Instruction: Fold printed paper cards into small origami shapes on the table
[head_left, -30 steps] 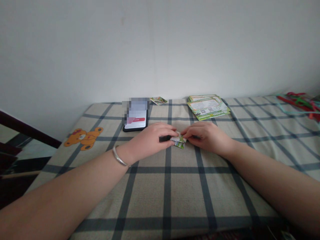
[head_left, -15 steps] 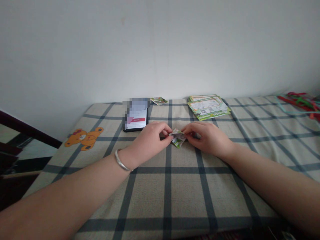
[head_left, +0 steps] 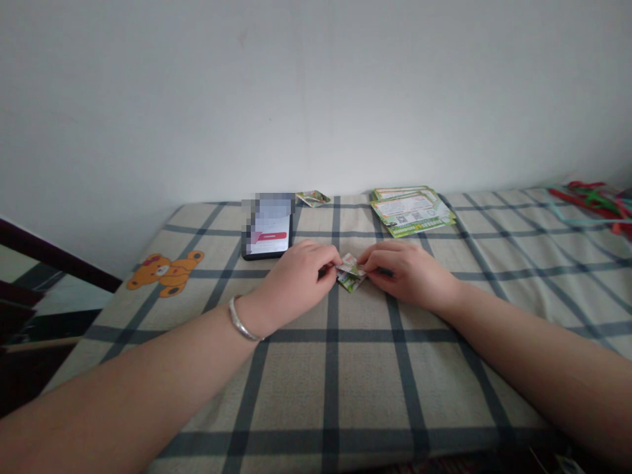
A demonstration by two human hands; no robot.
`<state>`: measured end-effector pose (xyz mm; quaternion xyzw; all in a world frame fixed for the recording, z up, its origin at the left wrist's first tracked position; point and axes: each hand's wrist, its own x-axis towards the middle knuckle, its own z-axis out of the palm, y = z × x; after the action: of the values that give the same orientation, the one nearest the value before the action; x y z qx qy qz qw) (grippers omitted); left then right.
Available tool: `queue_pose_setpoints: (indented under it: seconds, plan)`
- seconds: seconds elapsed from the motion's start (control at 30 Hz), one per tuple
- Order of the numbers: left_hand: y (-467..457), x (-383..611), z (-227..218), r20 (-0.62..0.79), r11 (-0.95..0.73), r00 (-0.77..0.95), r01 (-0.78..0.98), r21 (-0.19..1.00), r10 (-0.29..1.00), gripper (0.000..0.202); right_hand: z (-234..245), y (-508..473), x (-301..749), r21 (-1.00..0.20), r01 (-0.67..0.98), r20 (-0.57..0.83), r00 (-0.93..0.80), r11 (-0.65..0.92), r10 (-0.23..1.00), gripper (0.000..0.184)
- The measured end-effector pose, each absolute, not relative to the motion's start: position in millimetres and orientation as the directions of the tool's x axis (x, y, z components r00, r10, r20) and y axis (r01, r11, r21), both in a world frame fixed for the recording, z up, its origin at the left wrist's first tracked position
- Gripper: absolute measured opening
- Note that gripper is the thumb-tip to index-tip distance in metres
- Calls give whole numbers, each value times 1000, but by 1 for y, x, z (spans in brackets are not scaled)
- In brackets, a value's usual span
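Observation:
Between my two hands, low over the checked cloth, is a small piece of folded printed paper (head_left: 351,276), green and white, with its layers partly lifted apart. My left hand (head_left: 305,276), with a silver bangle at the wrist, pinches its left side between thumb and fingers. From the right, my right hand (head_left: 407,271) pinches the opposite side. Fingertips hide both side corners of the paper. Beyond the left hand lies a phone (head_left: 269,227) with a lit screen, partly blurred out. Another small folded paper (head_left: 313,198) rests just right of the phone.
A stack of green-and-white printed leaflets (head_left: 413,212) lies at the back right, near the wall (head_left: 316,99). A bear picture (head_left: 166,273) is on the tablecloth (head_left: 291,395) at left. Red and green tangled items (head_left: 595,204) sit at the far right edge.
The upper layer of the folded paper has shifted and stands differently between my fingertips. Both hands stay nearly in place, the left fingers turned slightly. Everything else is unmoved.

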<state>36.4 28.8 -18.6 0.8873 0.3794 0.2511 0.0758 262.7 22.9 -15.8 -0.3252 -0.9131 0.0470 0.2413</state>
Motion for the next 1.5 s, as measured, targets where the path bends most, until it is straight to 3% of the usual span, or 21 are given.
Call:
queue_pose_setpoints:
  seconds: [0.23,0.57,0.8,0.93,1.27,1.5]
  plan:
    - [28,31,-16,367,-770,685,612,179,629,11,-11,25,268,-150,500,379,-768,853,517,18]
    - [19,35,-12,320,-747,723,662,-67,612,14,-13,15,267,-47,512,407,-774,857,485,29]
    - [19,33,-11,312,-738,721,669,-85,618,15,-11,17,269,-23,463,382,-815,886,436,29]
    - [19,33,-10,311,-737,729,666,-116,610,13,-10,18,269,53,412,343,-863,909,371,31]
    - [16,32,-11,311,-726,747,657,-203,588,14,-6,16,267,95,408,255,-892,908,374,30]
    - [17,32,-10,274,-740,752,651,-171,599,13,-3,12,265,124,410,229,-898,904,376,31]
